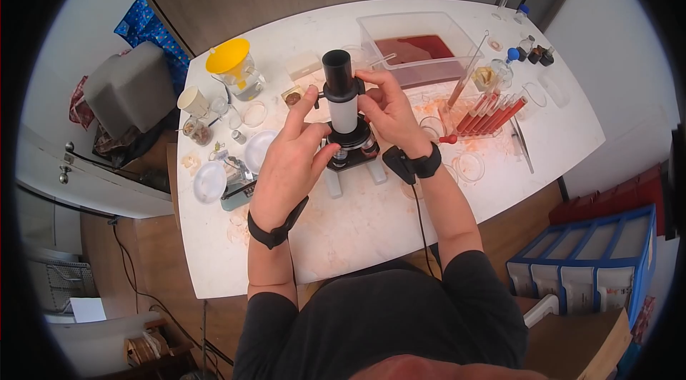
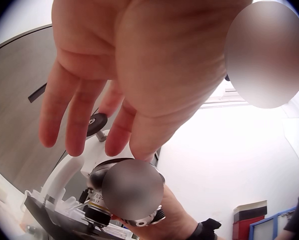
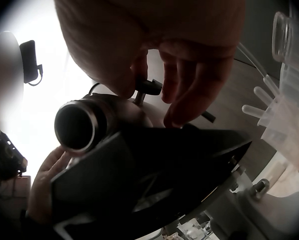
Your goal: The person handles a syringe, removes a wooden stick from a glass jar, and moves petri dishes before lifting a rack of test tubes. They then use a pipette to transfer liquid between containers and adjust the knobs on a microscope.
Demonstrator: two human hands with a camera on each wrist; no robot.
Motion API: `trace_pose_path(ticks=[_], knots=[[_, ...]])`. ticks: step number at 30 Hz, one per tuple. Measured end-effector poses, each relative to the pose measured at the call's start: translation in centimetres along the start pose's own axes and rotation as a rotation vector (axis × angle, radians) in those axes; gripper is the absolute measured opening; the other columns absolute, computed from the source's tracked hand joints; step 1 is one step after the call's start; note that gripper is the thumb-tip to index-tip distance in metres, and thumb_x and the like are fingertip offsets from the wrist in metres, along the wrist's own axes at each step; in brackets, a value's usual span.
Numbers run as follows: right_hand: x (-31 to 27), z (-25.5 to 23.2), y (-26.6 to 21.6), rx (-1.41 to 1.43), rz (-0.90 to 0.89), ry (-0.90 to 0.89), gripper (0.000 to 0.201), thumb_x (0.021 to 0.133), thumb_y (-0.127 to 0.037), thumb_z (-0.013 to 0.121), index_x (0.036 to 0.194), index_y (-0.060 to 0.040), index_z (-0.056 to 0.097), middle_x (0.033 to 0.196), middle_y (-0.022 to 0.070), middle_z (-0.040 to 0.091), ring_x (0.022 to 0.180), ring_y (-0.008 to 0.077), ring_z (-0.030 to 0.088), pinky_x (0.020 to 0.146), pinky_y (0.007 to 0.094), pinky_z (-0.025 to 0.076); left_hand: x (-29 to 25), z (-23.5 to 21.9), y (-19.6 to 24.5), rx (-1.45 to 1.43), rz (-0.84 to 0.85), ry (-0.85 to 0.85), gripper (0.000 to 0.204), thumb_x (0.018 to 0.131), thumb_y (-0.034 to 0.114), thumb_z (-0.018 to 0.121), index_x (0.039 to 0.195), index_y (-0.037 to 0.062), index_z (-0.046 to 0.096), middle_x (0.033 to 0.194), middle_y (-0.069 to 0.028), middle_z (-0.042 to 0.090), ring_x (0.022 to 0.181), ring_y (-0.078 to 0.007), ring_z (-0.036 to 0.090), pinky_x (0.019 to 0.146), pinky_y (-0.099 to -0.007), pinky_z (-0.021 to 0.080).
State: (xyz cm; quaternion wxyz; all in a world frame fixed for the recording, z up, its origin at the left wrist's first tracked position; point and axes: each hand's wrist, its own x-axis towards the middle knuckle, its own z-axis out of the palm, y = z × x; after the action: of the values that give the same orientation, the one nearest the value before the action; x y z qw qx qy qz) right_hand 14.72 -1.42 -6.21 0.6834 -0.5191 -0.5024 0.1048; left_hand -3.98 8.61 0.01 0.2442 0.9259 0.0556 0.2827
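Observation:
A microscope point(image 1: 344, 117) with a black eyepiece tube point(image 1: 337, 69) stands on the white table in front of the person, its objective turret point(image 1: 347, 138) low on the near side. My left hand point(image 1: 286, 169) is at its left side. One finger reaches the left focus knob point(image 2: 93, 123), while the other fingers hang fairly straight and spread. From the other side, my right hand point(image 1: 391, 114) pinches the right focus knob point(image 3: 150, 87) between thumb and finger. The black stage point(image 3: 154, 172) fills the lower part of the right wrist view.
Test tubes of red liquid point(image 1: 486, 114) stand in a rack on the right. Behind is a clear bin point(image 1: 421, 19) holding reddish liquid. A yellow funnel point(image 1: 229, 57), a paper cup point(image 1: 193, 101) and white dishes point(image 1: 210, 181) sit on the left. Tweezers point(image 1: 524, 146) lie far right.

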Motion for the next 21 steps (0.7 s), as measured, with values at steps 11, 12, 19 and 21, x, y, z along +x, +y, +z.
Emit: trace_pose_path(ticks=[11,12,19,21], knots=[[0.02,0.11,-0.1,0.019,0.038,0.017,0.029,0.1,-0.017,0.053,0.128,-0.0086,0.052,0.097,0.0027,0.061,0.075,0.0088,0.061,0.056,0.0205,0.048,0.02,0.03,-0.01,-0.015,-0.008,-0.003,0.02,0.075,0.004,0.076,0.091,0.0018,0.063,0.145,-0.0182,0.042,0.107,-0.0324,0.063,0.083,-0.0374,0.053],[0.04,0.11,-0.14,0.027,0.042,0.016,0.029,0.1,-0.016,0.053,0.128,-0.0087,0.052,0.097,0.0028,0.062,0.076,0.0088,0.061,0.056,0.0206,0.048,0.04,0.03,0.0,-0.012,-0.007,-0.002,0.02,0.075,0.004,0.076,0.091,0.0018,0.063,0.145,-0.0181,0.042,0.107,-0.0325,0.063,0.083,-0.0374,0.053],[0.08,0.01,-0.04,0.023,0.025,0.006,0.029,0.099,-0.014,0.053,0.127,-0.0082,0.051,0.101,0.005,0.065,0.074,0.009,0.061,0.06,0.0216,0.049,0.05,0.02,0.05,-0.006,-0.014,-0.006,0.02,0.075,0.004,0.076,0.091,0.002,0.063,0.146,-0.0174,0.042,0.11,-0.0338,0.061,0.082,-0.0375,0.053],[0.06,-0.02,0.04,0.038,0.03,0.001,0.029,0.099,-0.013,0.053,0.127,-0.0081,0.051,0.1,0.0056,0.065,0.074,0.0092,0.061,0.06,0.0219,0.05,0.05,0.03,0.06,-0.006,-0.012,-0.004,0.02,0.075,0.004,0.076,0.091,0.0021,0.063,0.146,-0.0174,0.042,0.112,-0.0344,0.06,0.083,-0.0375,0.053]])
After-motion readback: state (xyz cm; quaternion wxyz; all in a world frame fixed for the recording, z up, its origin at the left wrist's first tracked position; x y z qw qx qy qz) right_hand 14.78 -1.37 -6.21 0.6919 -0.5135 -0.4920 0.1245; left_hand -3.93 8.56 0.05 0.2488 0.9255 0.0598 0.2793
